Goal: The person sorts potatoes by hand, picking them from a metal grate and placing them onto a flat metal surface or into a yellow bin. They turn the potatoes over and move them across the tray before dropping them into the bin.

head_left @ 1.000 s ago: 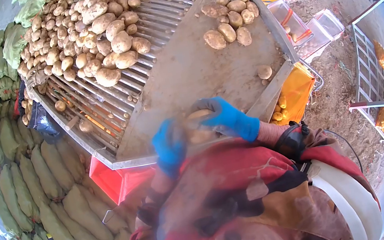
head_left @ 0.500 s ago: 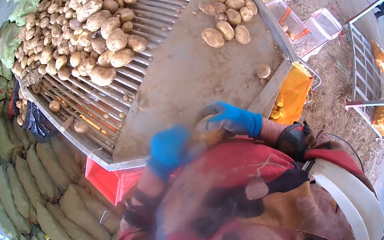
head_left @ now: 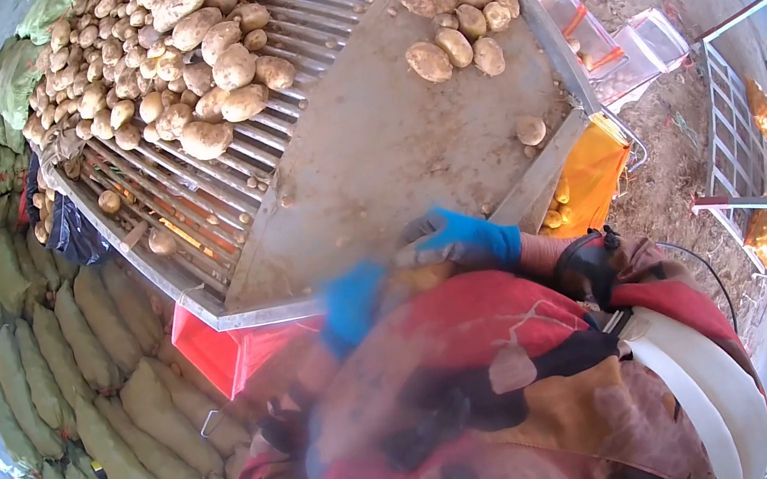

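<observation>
My right hand, in a blue glove with a dirty grey palm side, is closed around a potato close to my body at the table's near edge. Only part of that potato shows beneath the fingers. Beside it, my left hand, also blue-gloved, is smeared by motion, so its fingers cannot be made out. Beyond the hands lies the metal sorting table. A group of several potatoes rests on its flat plate, and a lone potato lies by the right rim.
A large heap of potatoes covers the slatted rack at the far left. Below the table edge stands a red crate; an orange container with potatoes hangs at the right. Filled green sacks are stacked on the left.
My left hand has shifted slightly right and is still blurred. The right hand stays closed on the potato, a little further left. The view has moved slightly.
</observation>
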### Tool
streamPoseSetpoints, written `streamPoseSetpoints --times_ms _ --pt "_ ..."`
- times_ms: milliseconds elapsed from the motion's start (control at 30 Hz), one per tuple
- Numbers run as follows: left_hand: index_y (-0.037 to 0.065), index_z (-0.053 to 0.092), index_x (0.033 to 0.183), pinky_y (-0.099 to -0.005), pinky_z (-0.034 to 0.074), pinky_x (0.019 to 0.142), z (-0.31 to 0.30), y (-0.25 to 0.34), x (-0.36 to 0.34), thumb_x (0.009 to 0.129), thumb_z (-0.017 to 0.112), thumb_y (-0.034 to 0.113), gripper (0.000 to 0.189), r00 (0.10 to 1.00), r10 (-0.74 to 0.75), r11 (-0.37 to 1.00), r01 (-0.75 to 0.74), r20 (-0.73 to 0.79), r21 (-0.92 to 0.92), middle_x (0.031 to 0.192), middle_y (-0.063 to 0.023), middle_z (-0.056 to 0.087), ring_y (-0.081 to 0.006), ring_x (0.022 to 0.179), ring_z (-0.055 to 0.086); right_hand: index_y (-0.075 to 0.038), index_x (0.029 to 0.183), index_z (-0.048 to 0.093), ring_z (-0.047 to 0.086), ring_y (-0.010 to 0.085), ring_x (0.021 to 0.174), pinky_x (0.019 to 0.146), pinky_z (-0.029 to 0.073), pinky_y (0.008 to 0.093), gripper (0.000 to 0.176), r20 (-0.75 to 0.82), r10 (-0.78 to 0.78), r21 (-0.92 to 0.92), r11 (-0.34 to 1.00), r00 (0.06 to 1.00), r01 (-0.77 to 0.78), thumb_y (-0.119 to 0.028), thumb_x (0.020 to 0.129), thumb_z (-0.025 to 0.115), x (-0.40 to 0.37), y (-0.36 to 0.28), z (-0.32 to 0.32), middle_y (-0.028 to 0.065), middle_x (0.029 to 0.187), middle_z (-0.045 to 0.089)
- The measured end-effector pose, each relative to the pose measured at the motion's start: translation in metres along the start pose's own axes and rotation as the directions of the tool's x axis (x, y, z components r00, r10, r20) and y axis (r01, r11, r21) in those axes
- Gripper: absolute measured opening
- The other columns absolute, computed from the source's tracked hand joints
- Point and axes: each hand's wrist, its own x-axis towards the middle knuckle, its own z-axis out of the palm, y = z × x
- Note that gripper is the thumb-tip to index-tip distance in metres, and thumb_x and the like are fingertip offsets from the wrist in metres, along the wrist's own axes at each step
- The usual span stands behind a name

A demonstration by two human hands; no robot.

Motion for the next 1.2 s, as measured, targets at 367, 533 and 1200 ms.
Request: streamPoseSetpoints --times_ms 367,533,1200 --pt "0.004 0.064 0.098 -0.0285 0.046 0.063 0.012 -0.001 -0.003 0.089 0.062 0.028 0.025 0.87 -0.487 0.699 0.442 0.079 -0.562 0.085 -0.0036 0.064 -0.0121 0.073 0.058 -0.001 0.113 0.06 0.059 0.012 0.086 0.077 0.048 0.0264 0.033 -0.165 -0.045 0.287 0.954 0.985 0.092 -0.026 0.092 0.058 -0.005 0.005 0.001 0.0032 0.101 0.064" --pt "0.005 0.062 0.111 -0.0269 0.048 0.064 0.01 0.001 0.007 0.09 0.065 0.02 0.026 0.837 -0.534 0.603 0.478 0.121 -0.639 0.089 -0.0031 0.066 -0.01 0.077 0.059 -0.004 0.12 0.056 0.058 0.0097 0.08 0.064 0.047 0.024 0.037 -0.231 0.183 0.443 0.894 0.956 -0.064 -0.028 0.092 0.059 -0.011 -0.022 0.008 0.0027 0.103 0.061" --pt "-0.001 0.062 0.113 -0.0264 0.048 0.06 -0.016 -0.057 -0.001 0.09 0.055 0.007 0.025 0.763 -0.612 0.772 0.521 -0.207 -0.363 0.101 -0.0084 0.067 -0.0092 0.076 0.057 -0.005 0.125 0.056 0.056 0.0139 0.106 0.09 0.048 0.0293 0.055 -0.841 -0.27 -0.198 0.96 0.468 0.199 -0.016 0.074 0.077 -0.165 0.013 -0.077 0.0067 0.118 0.059"
